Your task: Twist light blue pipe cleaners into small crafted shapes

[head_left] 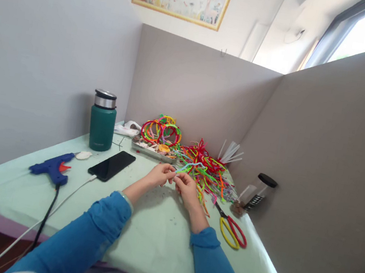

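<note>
My left hand (161, 174) and my right hand (187, 190) meet over the middle of the table, thumbs and fingertips pinched close together. Between them they grip a light blue pipe cleaner (187, 167), whose free part bends away to the right over the pile. The end inside my fingers is mostly hidden. Just beyond my hands lies a tangled heap of pipe cleaners (212, 178) in red, green, orange and other colours. Behind my left hand, a metal tray (152, 152) holds pipe-cleaner rings (151, 131) and small pale pieces.
Scissors (231, 232) with red and yellow handles lie right of my right hand. A black phone (112, 165) on a white cable, a blue glue gun (54, 167) and a green bottle (101, 126) stand or lie leftward. A clear jar (256, 194) leans near the right partition (332, 155).
</note>
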The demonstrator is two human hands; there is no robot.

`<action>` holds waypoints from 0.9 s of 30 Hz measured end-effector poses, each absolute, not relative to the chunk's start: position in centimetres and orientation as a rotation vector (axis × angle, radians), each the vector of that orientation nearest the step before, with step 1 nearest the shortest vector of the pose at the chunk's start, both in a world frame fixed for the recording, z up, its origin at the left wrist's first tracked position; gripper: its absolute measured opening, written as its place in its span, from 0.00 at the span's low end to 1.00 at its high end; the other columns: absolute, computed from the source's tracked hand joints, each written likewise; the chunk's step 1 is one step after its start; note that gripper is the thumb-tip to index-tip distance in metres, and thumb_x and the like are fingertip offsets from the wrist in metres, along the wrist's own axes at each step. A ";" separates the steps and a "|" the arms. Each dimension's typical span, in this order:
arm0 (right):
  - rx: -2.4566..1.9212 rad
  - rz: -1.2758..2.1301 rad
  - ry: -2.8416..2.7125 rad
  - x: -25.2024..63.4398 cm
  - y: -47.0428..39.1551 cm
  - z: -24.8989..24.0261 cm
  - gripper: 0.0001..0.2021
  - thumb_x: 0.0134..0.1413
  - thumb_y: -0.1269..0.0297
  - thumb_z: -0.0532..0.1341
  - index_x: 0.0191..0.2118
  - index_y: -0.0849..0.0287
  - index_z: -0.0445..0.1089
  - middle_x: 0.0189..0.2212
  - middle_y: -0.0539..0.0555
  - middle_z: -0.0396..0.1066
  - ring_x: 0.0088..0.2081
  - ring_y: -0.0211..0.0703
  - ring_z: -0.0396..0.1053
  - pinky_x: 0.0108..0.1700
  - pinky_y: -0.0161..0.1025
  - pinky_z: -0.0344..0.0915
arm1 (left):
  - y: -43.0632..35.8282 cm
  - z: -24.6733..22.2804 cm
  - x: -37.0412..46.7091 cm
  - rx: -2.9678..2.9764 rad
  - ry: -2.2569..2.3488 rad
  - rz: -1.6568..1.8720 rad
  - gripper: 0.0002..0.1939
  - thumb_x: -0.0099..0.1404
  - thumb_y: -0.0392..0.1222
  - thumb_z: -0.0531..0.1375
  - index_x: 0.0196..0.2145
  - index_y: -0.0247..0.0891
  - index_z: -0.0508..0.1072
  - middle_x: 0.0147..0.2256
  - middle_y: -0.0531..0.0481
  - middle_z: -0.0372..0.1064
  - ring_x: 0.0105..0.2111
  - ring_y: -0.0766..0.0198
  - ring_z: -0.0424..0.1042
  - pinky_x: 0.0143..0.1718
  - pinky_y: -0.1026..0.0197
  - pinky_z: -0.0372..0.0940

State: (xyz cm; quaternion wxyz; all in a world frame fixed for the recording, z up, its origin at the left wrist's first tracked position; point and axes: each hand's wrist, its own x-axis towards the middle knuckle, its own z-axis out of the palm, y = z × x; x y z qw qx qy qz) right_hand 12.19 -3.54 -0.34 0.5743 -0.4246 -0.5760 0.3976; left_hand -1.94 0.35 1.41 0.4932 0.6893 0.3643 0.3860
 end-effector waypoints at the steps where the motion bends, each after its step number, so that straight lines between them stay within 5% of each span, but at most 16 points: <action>1: -1.002 0.927 -1.350 12.2 -3.5 -0.4 0.14 0.42 0.52 0.64 0.28 0.58 0.67 0.16 0.45 0.61 0.17 0.33 0.52 0.19 0.32 0.48 | 0.4 1.4 -1.9 1.687 0.894 0.938 0.20 0.55 0.53 0.59 0.36 0.33 0.67 0.18 0.58 0.64 0.12 0.76 0.53 0.16 0.70 0.49; 27: -1.027 0.659 -1.499 12.5 -2.7 -1.3 0.10 0.50 0.57 0.58 0.27 0.58 0.65 0.18 0.46 0.60 0.20 0.35 0.55 0.24 0.33 0.52 | 0.8 1.1 -2.1 1.908 1.036 1.020 0.18 0.58 0.53 0.54 0.29 0.33 0.72 0.17 0.55 0.64 0.18 0.71 0.59 0.22 0.68 0.53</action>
